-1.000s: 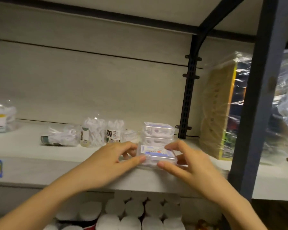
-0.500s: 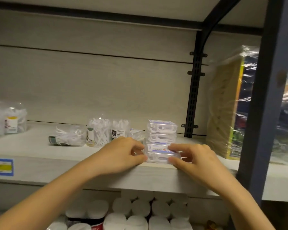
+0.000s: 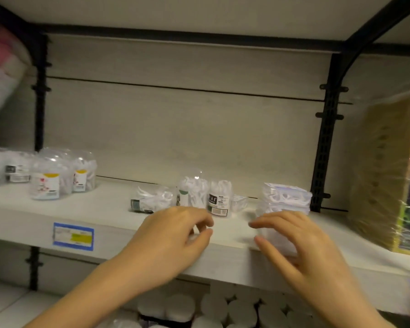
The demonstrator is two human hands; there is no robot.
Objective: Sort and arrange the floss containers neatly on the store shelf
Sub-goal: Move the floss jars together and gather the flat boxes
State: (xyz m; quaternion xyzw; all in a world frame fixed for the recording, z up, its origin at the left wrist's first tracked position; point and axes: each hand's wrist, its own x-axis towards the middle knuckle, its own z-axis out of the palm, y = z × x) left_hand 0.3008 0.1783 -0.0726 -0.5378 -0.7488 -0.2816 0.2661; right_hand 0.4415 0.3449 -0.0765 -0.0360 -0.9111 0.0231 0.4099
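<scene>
A stack of flat clear floss-pick boxes (image 3: 287,197) stands at the back right of the white shelf (image 3: 118,247). In front of it, near the shelf edge, lies another clear flat box (image 3: 273,234). My right hand (image 3: 303,247) lies over that box's right side with fingers and thumb spread and fairly straight. My left hand (image 3: 175,235) hovers left of the box, fingers loosely curled, holding nothing. Round floss tubs (image 3: 218,197) stand behind it, and one tub (image 3: 149,201) lies on its side.
More floss tubs (image 3: 45,179) are grouped at the shelf's left. A blue price label (image 3: 73,236) is on the front edge. A plastic-wrapped package (image 3: 388,176) fills the right side beside a black upright (image 3: 327,138). White rolls (image 3: 199,308) sit on the shelf below.
Both hands held the front flat box before. My left hand has come off it and moved left; my right hand's fingers have loosened. The view has swung left.
</scene>
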